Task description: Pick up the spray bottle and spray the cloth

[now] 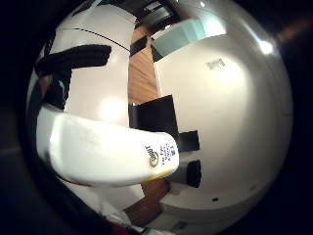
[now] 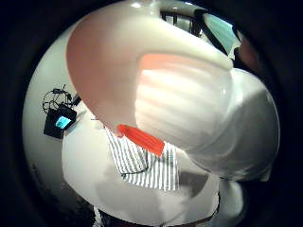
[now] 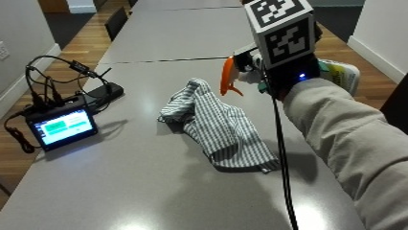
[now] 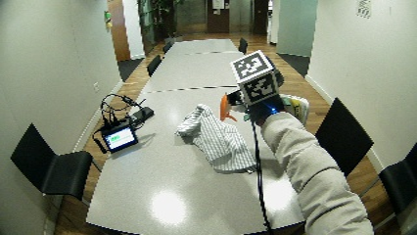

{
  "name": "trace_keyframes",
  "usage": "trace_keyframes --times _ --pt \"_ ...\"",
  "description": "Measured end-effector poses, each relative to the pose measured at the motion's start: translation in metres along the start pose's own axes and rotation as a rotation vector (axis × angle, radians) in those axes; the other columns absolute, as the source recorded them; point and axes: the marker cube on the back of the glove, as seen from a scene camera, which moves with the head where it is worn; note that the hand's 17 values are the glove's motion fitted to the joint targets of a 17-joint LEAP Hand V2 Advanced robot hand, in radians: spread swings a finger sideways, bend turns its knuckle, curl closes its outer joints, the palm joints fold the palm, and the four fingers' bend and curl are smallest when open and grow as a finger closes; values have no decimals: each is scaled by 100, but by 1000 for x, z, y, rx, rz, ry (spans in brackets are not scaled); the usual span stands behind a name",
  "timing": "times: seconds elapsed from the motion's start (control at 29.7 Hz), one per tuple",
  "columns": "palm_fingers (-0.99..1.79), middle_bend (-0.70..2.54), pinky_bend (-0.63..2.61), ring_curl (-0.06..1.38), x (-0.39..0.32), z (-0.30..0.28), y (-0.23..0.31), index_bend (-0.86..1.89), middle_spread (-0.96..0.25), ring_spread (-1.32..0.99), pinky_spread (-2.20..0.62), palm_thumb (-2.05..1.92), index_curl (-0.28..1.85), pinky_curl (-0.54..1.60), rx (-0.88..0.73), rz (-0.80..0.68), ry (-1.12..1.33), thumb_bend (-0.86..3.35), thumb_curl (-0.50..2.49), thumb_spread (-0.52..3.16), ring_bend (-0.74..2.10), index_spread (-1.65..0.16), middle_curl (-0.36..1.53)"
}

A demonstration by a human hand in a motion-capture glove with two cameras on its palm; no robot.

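Note:
My gloved right hand [image 3: 294, 74] holds a white spray bottle [image 3: 338, 73] in the air, tipped on its side above the grey table [image 3: 146, 187]. Its orange trigger [image 3: 227, 76] and nozzle point toward a grey-and-white striped cloth [image 3: 217, 125], which lies crumpled on the table just below and to the left. The bottle [image 2: 165, 90] fills the thumb side palm view, with the trigger [image 2: 140, 138] over the cloth [image 2: 142, 166]. The bottle's labelled end [image 1: 105, 149] crosses the little finger side view. In the wide view the hand [image 4: 264, 110] is right of the cloth [image 4: 218, 135].
A small device with a lit screen [image 3: 62, 127] and a tangle of black cables [image 3: 44, 81] sit near the table's left edge. Black chairs [image 4: 52, 169] stand along both sides. A second table [image 4: 196, 58] continues behind.

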Motion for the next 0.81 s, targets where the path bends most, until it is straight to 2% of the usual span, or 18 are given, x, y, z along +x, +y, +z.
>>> trace_keyframes --times 0.24,0.4,0.61,0.81 --pt "114 34 34 48 12 0 -1 16 -15 -22 -27 114 46 44 3 139 -442 -3 69 29 38 -26 53" --pt "114 34 34 49 20 -13 1 16 -15 -22 -27 115 47 45 65 201 -794 -2 70 28 38 -26 54" --pt "112 34 34 49 2 -49 11 16 -14 -21 -26 116 47 46 153 174 -1176 -2 71 28 37 -26 54" --pt "111 32 34 50 -75 -63 20 16 -14 -20 -26 117 48 46 122 112 -1352 -2 72 28 37 -26 55"
